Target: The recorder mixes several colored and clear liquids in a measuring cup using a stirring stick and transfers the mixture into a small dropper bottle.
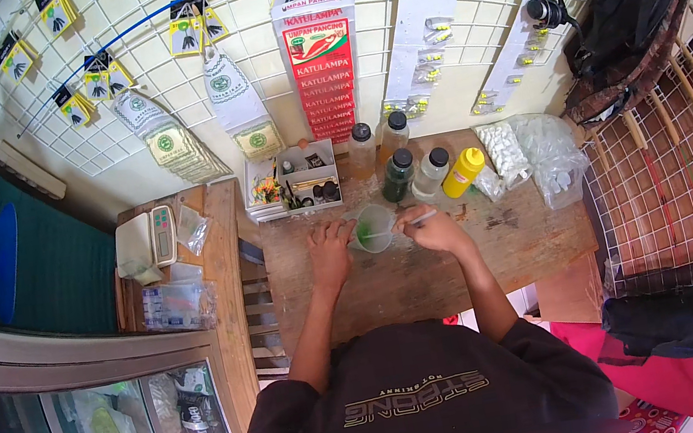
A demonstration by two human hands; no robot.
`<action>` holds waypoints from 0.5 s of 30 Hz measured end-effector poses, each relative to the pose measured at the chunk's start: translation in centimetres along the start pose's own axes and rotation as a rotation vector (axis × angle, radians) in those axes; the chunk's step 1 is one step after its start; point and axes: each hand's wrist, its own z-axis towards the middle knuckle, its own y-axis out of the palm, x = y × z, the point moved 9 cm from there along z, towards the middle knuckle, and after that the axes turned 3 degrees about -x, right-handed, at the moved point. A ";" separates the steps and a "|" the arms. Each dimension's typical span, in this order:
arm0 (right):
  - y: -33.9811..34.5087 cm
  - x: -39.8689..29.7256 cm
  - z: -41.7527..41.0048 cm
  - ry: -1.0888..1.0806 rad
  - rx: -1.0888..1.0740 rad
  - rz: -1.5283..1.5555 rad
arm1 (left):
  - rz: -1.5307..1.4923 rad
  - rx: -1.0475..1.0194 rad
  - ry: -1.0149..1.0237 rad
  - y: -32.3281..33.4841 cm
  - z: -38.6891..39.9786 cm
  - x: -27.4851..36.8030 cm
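A translucent plastic cup stands on the wooden table, with a green substance at the left of its inside. My left hand rests against the cup's left side, its fingers gripping the edge. Between the fingers of my right hand is a thin white stick, whose far end reaches into the cup. Whether that end is flat like a spoon cannot be made out. Just behind the cup stand a dark green bottle, a clear bottle and a yellow squeeze bottle.
Two more black-capped bottles stand farther back. A white compartment box holds small items at the back left. Plastic bags lie at the back right. A digital scale sits on the left side table. Fishing goods hang on the wire grid.
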 end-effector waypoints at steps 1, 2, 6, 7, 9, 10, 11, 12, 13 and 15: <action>1.4 0.8 -0.2 0.110 -0.169 0.181 | -0.010 -0.001 0.007 0.0 0.0 0.0; 1.8 1.0 -0.1 0.110 -0.171 0.183 | -0.020 -0.001 0.014 0.0 0.0 0.0; 0.5 0.6 0.3 -0.010 -0.009 0.016 | -0.026 0.010 0.015 -0.3 0.0 0.1; 2.0 1.0 0.2 0.074 -0.182 0.227 | -0.022 0.012 0.024 -0.4 0.0 0.1; 0.9 0.0 0.4 0.020 -0.012 0.018 | -0.017 0.012 0.035 -0.3 0.0 0.2; -0.5 -0.9 0.2 -0.033 0.161 -0.193 | -0.015 0.018 0.033 -0.3 0.0 0.2; -0.6 -0.7 0.3 -0.031 0.161 -0.192 | -0.012 0.025 0.031 -0.2 0.1 0.2; 0.5 0.2 0.6 0.011 0.001 -0.019 | -0.012 0.023 0.029 -0.2 0.0 0.1; 1.9 0.7 0.6 0.054 -0.158 0.155 | -0.007 0.039 0.039 -0.3 -0.1 0.1; 1.0 -0.1 0.6 0.010 -0.005 -0.016 | -0.002 0.052 0.047 -0.4 -0.1 0.2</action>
